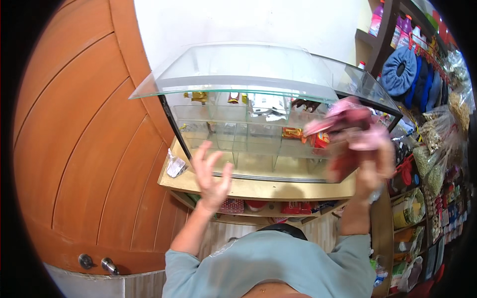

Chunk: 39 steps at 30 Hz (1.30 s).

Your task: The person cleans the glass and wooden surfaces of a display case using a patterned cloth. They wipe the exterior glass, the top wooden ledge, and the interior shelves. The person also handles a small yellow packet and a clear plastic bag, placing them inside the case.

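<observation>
A glass display case (pixel 238 67) with a slanted glass top and small glass compartments stands on a pale wooden counter (pixel 268 190). My left hand (pixel 212 176) is raised before its front left part, fingers spread, holding nothing. At the right end of the case my right hand (pixel 371 166) grips a pink and red cloth-like bundle (pixel 350 124). Motion smears the bundle, so its exact kind cannot be told. Gold packets (pixel 197 96), white packets (pixel 268 105) and an orange-red packet (pixel 292 132) lie in the compartments. A red packet (pixel 320 140) shows just beside the bundle.
An orange wooden door (pixel 84 144) with metal knobs is on the left. A small clear bag (pixel 175 166) sits on the counter's left corner. Shelves (pixel 405 196) of bagged goods line the right, below a hanging blue-grey neck pillow (pixel 399 72) and pink bottles (pixel 376 22).
</observation>
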Tool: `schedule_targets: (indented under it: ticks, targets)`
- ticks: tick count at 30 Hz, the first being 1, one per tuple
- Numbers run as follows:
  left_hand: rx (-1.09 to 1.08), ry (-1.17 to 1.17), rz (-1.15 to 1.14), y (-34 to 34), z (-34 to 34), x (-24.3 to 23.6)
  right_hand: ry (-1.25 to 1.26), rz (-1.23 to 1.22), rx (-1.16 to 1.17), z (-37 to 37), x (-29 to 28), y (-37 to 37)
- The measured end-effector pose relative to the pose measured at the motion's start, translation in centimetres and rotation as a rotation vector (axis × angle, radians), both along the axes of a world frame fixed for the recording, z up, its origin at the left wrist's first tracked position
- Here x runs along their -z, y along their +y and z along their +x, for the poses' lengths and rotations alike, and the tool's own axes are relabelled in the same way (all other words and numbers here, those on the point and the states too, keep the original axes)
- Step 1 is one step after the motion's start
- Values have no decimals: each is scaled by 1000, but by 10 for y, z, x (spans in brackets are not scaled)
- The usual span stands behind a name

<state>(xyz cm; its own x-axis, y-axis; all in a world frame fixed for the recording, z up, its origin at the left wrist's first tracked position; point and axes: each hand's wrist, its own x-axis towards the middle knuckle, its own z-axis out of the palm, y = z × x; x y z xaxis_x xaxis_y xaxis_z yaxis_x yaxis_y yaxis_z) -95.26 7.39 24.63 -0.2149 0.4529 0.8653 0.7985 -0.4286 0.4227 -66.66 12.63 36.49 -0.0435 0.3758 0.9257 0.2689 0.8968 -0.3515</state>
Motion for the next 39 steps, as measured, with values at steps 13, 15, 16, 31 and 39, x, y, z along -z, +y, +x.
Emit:
schedule_targets:
  ticks: [13, 15, 16, 31, 39]
  targets:
    - [-353, 270, 331, 37, -120, -109, -952, -479, -206, -157, -113, 69]
    - [-405, 265, 349, 40, -117, -109, -932, -472, -388, -217, -111, 69]
    - [-424, 263, 360, 43, -114, -110, -919, -424, -495, -245, -105, 79]
    - [-42, 311, 531, 58, -139, -126, -679, -763, 186, -120, -105, 214]
    - [1, 298, 544, 67, -142, -121, -751, -745, 95, -287, -105, 245]
